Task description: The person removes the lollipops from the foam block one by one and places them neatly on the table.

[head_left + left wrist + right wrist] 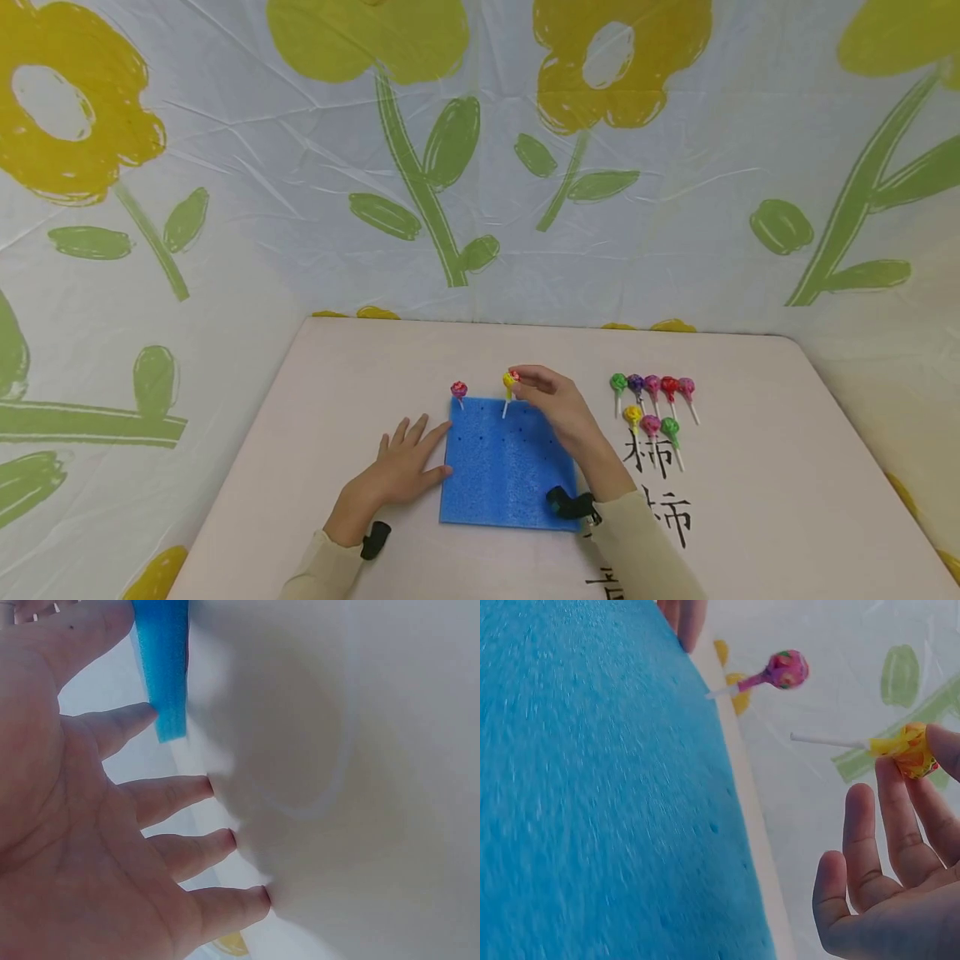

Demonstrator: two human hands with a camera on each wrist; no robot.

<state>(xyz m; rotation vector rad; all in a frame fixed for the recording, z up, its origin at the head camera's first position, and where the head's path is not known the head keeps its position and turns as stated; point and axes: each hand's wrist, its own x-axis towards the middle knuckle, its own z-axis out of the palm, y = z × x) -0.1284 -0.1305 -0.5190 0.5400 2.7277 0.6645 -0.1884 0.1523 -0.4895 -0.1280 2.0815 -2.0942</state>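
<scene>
A blue foam block [510, 467] with rows of small holes lies on the table. A pink-wrapped lollipop [459, 390] stands upright at its far left corner and shows in the right wrist view [784, 670]. My right hand [551, 400] pinches a yellow-wrapped lollipop [510, 382] by its head over the block's far edge, stick pointing down; the right wrist view shows that lollipop [907, 748] between fingertips and thumb. My left hand [408, 462] lies flat on the table, fingers straight, touching the block's left side [161, 667].
Several more lollipops [654, 402] in green, purple, pink, red and yellow lie in two rows on the table to the right of the block. Black printed characters [663, 500] mark the tabletop. A flower-patterned sheet [450, 167] hangs behind and beside the table.
</scene>
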